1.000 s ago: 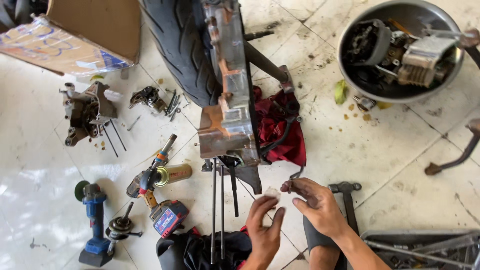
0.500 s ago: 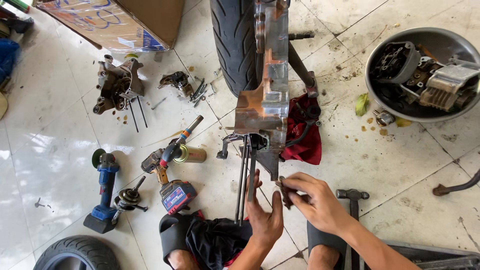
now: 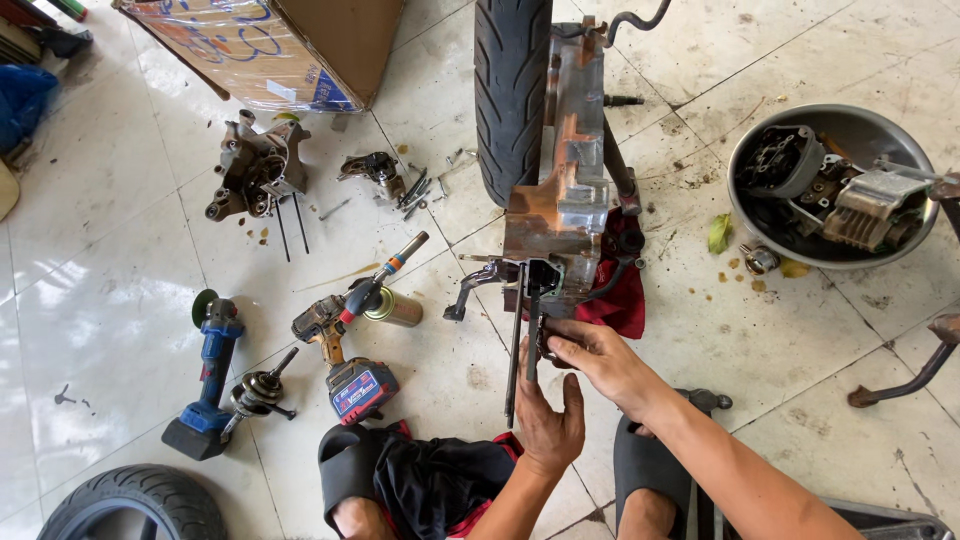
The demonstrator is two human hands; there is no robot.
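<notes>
Rusty engine case (image 3: 560, 215) sits just above both hands: right hand (image 3: 590, 358) pinches a small dark part (image 3: 548, 345); left hand (image 3: 548, 425), fingers open, steadies the long studs (image 3: 515, 340). Keep them aligned.

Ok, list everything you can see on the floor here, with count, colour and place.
Engine case with long studs: one, grey and rust-brown, centre.
Black rubber tyre on wheel: one, top centre.
Red rag: one, under the case.
Round metal basin of engine parts: one, silver, right.
Cardboard box: one, brown, top left.
Crankcase half: one, grey, left.
Cordless drill: one, orange-black, centre-left.
Angle grinder: one, blue, lower left.
Crankshaft: one, steel, beside the grinder.
Spare tyre: one, black, bottom left.
Sandals: two, black, bottom.
Left hand: against the studs.
Right hand: at the case's lower end.
</notes>
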